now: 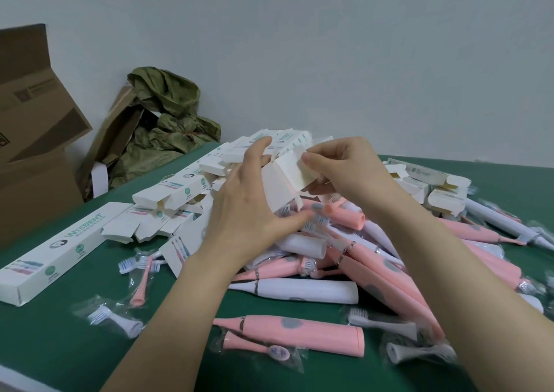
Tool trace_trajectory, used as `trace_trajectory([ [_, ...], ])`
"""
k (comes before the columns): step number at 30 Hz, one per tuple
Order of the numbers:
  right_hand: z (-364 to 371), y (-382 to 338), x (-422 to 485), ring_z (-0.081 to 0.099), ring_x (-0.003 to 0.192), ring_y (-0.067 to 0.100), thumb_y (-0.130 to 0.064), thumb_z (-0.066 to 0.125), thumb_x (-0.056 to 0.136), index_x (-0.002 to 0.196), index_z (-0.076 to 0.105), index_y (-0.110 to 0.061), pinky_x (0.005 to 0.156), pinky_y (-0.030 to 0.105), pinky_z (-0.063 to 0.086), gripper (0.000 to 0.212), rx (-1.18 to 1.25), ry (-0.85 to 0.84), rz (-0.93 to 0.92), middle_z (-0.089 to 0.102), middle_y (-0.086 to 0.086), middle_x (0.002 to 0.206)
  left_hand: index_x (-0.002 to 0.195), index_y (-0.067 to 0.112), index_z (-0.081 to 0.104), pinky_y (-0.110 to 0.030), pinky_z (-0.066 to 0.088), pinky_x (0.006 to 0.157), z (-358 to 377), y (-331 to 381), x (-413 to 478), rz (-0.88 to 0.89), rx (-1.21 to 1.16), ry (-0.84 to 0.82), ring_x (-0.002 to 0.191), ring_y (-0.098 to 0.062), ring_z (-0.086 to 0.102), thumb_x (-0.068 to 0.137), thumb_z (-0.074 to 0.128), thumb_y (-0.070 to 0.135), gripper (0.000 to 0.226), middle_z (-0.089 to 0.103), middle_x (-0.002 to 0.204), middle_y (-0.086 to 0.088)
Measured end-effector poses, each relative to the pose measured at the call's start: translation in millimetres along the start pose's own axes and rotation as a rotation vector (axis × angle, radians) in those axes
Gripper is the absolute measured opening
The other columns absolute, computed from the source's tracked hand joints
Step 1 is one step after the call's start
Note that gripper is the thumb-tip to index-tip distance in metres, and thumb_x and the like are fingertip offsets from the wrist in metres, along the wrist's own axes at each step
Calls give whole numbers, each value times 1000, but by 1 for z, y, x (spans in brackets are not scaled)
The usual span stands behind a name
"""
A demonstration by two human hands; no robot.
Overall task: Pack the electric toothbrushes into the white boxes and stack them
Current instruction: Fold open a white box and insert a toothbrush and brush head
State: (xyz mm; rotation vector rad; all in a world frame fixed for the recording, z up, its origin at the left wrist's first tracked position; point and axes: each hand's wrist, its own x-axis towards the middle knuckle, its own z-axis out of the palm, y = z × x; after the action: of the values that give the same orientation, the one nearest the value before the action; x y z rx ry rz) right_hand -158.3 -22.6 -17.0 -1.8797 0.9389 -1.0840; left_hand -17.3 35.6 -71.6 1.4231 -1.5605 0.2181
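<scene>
My left hand point(248, 208) grips the white box point(280, 186), and my right hand point(344, 169) pinches its end flap. Beneath lie heaped pink and white toothbrushes point(368, 259) on the green desk point(45, 346). Open boxes point(177, 187) crowd the left.

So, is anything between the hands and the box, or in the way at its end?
Nothing visible. The left hand grips the box, and the right hand pinches its raised end flap. The toothbrush pile lies beneath, not between hands and box.
</scene>
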Motion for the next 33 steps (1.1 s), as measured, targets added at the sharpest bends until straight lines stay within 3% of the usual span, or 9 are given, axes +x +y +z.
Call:
trace_trajectory([
  [2,-1,0,0,62,43,11,-4,56,89,82,68,6,56,28,54,17,15,11,26,54,-7,42,141,25,28,-21,30,80,2,-3,0,62,90,-54,112,-8,39,64,78,47,94,52,124,3],
  [5,0,0,0,61,43,14,-1,56,86,75,68,3,52,27,55,17,59,48,70,60,4,54,125,15,48,-18,24,69,5,-2,1,133,107,10,100,-9,41,72,69,40,62,58,113,0],
  [9,7,0,1,58,48,16,-13,56,90,87,60,16,51,26,54,29,144,65,26,51,14,67,109,16,55,-22,29,68,12,6,3,35,96,177,91,-12,45,73,62,34,41,59,98,5],
  [13,24,2,-2,52,56,14,-17,47,96,97,59,6,56,28,53,26,266,6,55,52,8,71,103,15,53,-31,35,69,18,13,13,-75,120,294,91,-21,50,77,64,32,32,57,93,4],
  [17,33,1,-6,56,47,5,-11,50,96,93,66,-13,48,18,46,16,630,4,97,60,-4,62,96,16,53,-32,34,64,20,13,18,-81,140,357,84,-22,49,77,65,38,31,52,86,5],
  [22,40,1,-10,65,67,15,-10,55,92,93,71,-17,55,19,48,18,516,8,-5,71,1,78,99,20,51,-31,33,67,17,12,24,-141,80,280,91,-23,52,75,54,43,34,56,92,6],
  [25,36,5,-8,60,57,11,1,56,87,90,70,-15,50,18,48,22,541,61,56,67,-1,70,123,22,43,-34,40,80,15,7,21,-150,17,90,109,-21,47,69,67,41,62,56,112,3],
  [28,37,9,-8,58,60,17,6,54,85,86,69,-13,50,28,50,24,560,94,93,65,2,70,134,19,36,-35,33,93,12,2,13,-220,218,63,119,-23,35,61,78,44,88,46,125,-3],
  [33,41,16,-6,67,70,5,-1,62,85,85,73,-19,67,26,59,21,531,138,31,73,-6,77,116,23,59,-27,27,73,2,-4,8,-262,270,68,99,-22,42,64,78,39,57,40,94,4],
])
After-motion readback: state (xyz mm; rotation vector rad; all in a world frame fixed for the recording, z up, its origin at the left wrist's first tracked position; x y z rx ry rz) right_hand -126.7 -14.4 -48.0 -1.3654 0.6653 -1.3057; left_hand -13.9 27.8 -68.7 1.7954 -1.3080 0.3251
